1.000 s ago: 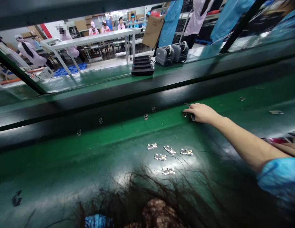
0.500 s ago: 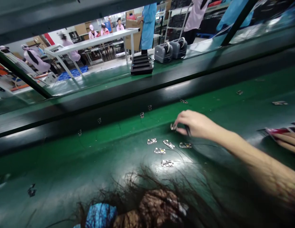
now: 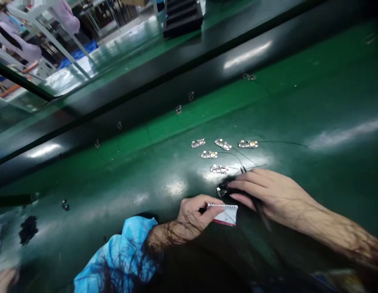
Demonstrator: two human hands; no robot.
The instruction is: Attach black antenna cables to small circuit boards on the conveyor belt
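Observation:
My left hand (image 3: 196,213), below a blue sleeve, pinches a small white sheet (image 3: 227,213) with a perforated top edge and a red lower edge. To its right, my right hand (image 3: 271,189) is closed around dark tweezers (image 3: 263,215), their tips pointing away from me. Its thumb and fingertips are at a small circuit board (image 3: 222,190); whether this board rests on the belt I cannot tell. Just beyond lie several similar boards with thin black wires, among them one nearest board (image 3: 219,169) and a right-hand board (image 3: 248,144).
Small metal parts (image 3: 178,109) lie along the far side of the green belt (image 3: 152,171). A black clump (image 3: 28,230) and another person's hand (image 3: 6,280) are at the left. Behind the dark rail (image 3: 140,87) stands a black tray (image 3: 183,18).
My right hand has come back toward me from the belt's far side with a small part. My left hand with the white sheet has come into view. The camera has tilted down.

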